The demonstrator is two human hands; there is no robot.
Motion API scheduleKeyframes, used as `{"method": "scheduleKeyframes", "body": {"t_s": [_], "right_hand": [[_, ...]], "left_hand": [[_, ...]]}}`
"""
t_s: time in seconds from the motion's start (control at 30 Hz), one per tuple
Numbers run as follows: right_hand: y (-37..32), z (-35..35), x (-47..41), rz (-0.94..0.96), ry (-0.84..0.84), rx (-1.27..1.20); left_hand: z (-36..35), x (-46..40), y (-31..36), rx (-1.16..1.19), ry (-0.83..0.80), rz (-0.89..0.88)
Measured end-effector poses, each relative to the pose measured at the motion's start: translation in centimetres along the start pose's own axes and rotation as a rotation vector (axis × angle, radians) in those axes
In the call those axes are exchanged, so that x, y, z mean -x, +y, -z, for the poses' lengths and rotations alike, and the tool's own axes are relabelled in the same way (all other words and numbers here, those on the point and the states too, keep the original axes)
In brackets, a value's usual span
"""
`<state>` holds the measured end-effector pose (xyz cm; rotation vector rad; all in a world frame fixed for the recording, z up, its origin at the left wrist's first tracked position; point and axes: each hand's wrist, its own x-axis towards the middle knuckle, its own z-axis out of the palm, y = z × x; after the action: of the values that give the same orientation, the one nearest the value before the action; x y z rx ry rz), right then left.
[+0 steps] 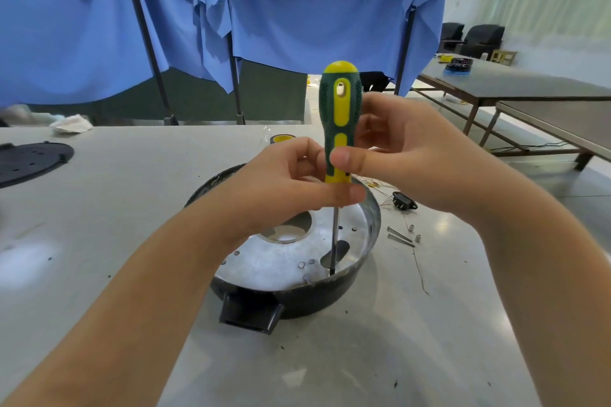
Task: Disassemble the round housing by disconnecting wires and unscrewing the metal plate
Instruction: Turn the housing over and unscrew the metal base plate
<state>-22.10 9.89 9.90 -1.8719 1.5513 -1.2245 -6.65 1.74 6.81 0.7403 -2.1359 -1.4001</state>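
A round black housing (307, 301) with a square tab at its near side sits on the grey table in front of me. Inside it lies a shiny metal plate (264, 264) with a large centre hole and several small holes. A green and yellow screwdriver (339, 116) stands upright, its shaft tip down at the plate's near right rim. My left hand (284, 185) pinches the lower end of the handle. My right hand (403, 158) grips the handle from the right, thumb across its front.
Loose screws and small spacers (401, 236), thin wires (418, 264) and a black connector (404, 201) lie right of the housing. A black perforated disc (31, 162) sits far left, a tape roll (282, 139) behind my hands. Blue cloth hangs at the back; other tables stand right.
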Motion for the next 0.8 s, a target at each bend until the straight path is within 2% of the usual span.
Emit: {"method": "scheduleKeyframes", "body": {"t_s": [0.3,0.6,0.8], "right_hand": [[-0.1,0.5,0.2,-0.007,-0.099,-0.084],[-0.4,-0.4,0.0,0.008,0.040,0.062],[-0.3,-0.5,0.0,0.042,0.048,0.028]], "left_hand": [[1.4,0.3,-0.3,0.061,-0.086,-0.032],[-0.4,0.4,0.3,0.003,0.077,-0.027],[-0.2,0.4,0.1,-0.011,0.014,-0.062]]}}
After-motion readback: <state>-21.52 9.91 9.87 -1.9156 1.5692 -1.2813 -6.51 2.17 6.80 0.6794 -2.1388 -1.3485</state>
